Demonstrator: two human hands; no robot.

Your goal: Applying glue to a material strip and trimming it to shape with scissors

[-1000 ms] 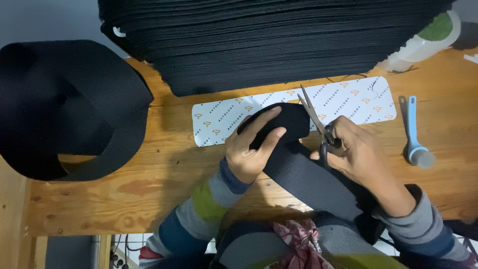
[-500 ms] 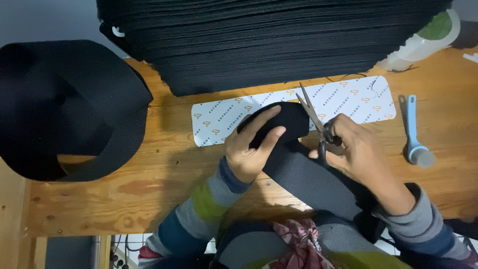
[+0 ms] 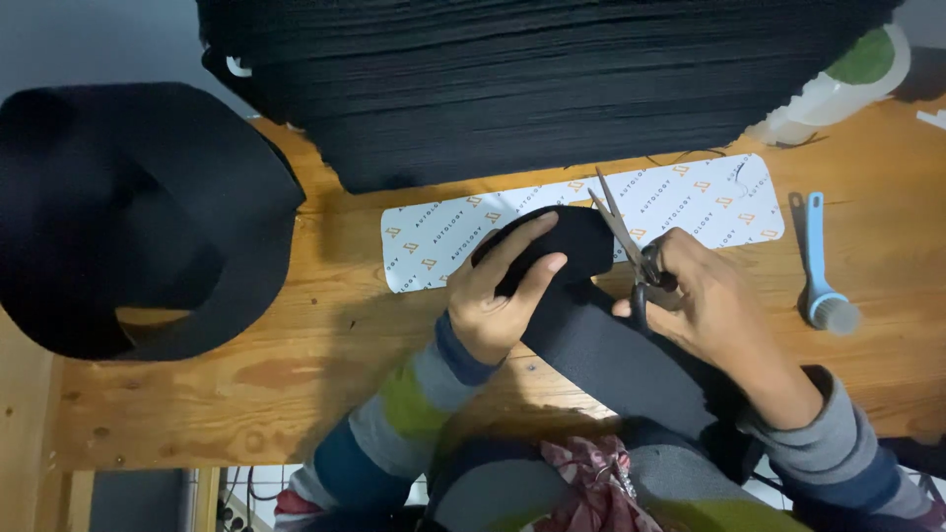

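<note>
My left hand (image 3: 498,291) presses down on the rounded end of a black fabric strip (image 3: 601,340) that runs from my lap up onto the wooden table (image 3: 296,355). My right hand (image 3: 714,305) grips a pair of scissors (image 3: 626,236), blades pointing up and left along the strip's right edge. Under the strip's end lies a long white patterned template (image 3: 690,197) with rounded corners.
A tall stack of black fabric pieces (image 3: 552,79) fills the table's far side. A big roll of black strip (image 3: 128,217) lies at the left. A blue brush (image 3: 826,286) rests at the right, with a white bottle with a green cap (image 3: 847,79) behind it.
The scissors have edged slightly along the fabric edge; both hands stay almost where they were.
</note>
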